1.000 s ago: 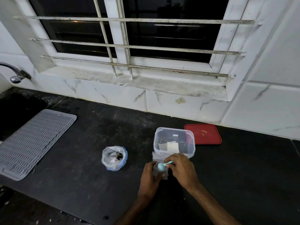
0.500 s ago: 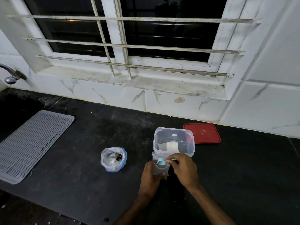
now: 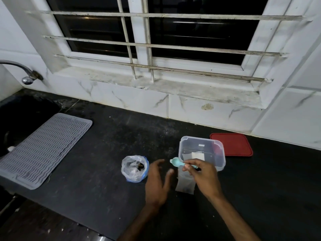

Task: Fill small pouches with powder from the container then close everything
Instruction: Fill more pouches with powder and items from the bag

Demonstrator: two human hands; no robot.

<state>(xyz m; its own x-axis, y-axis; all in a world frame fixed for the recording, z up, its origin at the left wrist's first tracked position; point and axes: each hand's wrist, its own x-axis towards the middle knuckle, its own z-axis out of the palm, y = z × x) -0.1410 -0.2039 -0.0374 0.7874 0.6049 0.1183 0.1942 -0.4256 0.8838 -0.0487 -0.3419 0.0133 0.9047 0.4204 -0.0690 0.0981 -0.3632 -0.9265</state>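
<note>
One-handed, pinched small turquoise plastic spoon (image 3: 178, 163) with right hand (image 3: 203, 176) beside clear rectangular plastic container (image 3: 202, 152). Held left hand (image 3: 157, 181) spread, empty, over black bench (image 3: 260, 188). Found flat clear pouch (image 3: 184, 184) on it, beneath right hand.

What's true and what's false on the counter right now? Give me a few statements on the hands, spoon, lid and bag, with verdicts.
1. The right hand pinches the blue spoon. True.
2. The left hand grips the pouch. False: its fingers are spread and hold nothing.
3. The red lid sits on the clear container. False: it lies on the counter beside the open container.
4. The plastic bag stands left of the left hand. True.
</note>
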